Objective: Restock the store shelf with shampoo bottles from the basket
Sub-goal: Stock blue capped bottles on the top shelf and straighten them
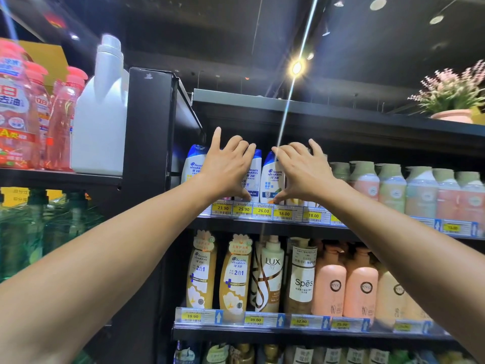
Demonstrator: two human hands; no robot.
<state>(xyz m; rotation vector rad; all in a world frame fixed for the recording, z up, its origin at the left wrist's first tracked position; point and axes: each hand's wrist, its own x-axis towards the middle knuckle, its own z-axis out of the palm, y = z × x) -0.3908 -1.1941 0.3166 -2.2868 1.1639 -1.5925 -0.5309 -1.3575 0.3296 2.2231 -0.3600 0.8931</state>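
In a shop aisle under a dark ceiling point(210, 35) with one glaring spotlight point(296, 67), the left hand point(225, 169) and right hand point(304, 169) rest with fingers point(236, 143) spread, gripping nothing, on white-and-blue shampoo bottles point(273, 179) standing on the black upper shelf point(262, 228) behind yellow price tags point(262, 210).

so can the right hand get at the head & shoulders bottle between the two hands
Likely yes: the right hand sits right beside that bottle, fingertips by its cap and thumb near its base, with nothing between them.
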